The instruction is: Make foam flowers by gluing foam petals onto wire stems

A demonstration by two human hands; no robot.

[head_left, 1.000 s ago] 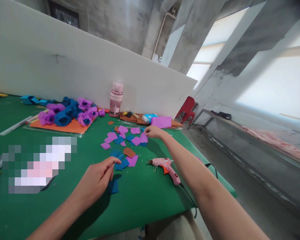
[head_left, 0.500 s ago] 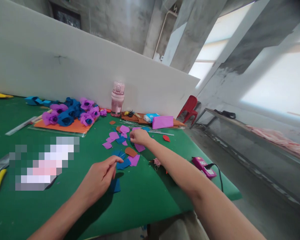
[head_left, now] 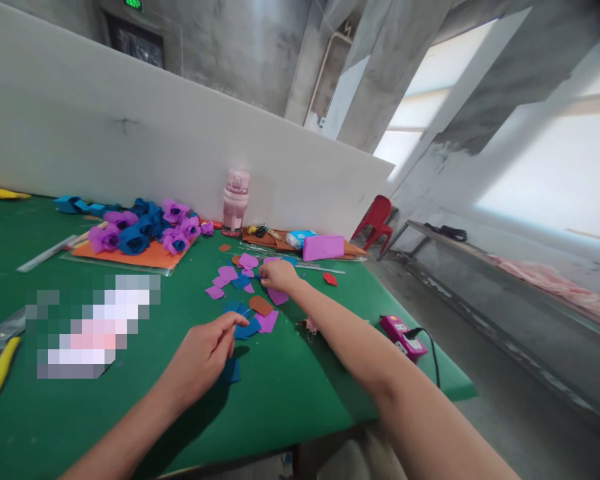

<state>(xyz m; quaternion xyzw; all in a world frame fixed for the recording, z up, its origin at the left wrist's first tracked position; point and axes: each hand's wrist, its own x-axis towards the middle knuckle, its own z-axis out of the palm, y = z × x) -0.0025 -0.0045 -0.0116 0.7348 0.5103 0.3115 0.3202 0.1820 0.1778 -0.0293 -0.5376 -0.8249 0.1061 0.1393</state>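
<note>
My left hand (head_left: 211, 348) is closed in a pinch above the green table, a fine wire (head_left: 246, 311) showing at its fingertips. Just beyond those fingers lie blue paper pieces (head_left: 250, 328), a brown paper petal (head_left: 261, 305) and a purple paper piece (head_left: 267, 322). Farther back, my right hand (head_left: 279, 275) reaches in among purple paper petals (head_left: 227, 274), fingers pressed together. A bit of blue shows beside its fingertips, but what they grip is hidden. Another purple petal (head_left: 278, 297) lies under that hand.
Finished purple and blue paper flowers (head_left: 145, 230) rest on orange paper at back left. A pink bottle (head_left: 235, 203) stands against the white board. Yellow-handled scissors (head_left: 3, 373) lie left. A magenta box with a cord (head_left: 403, 338) sits near the right edge; a red petal (head_left: 331, 279) lies behind.
The view has shifted slightly. Both hands keep nearly the same places and grips, and the paper pieces lie as before.
</note>
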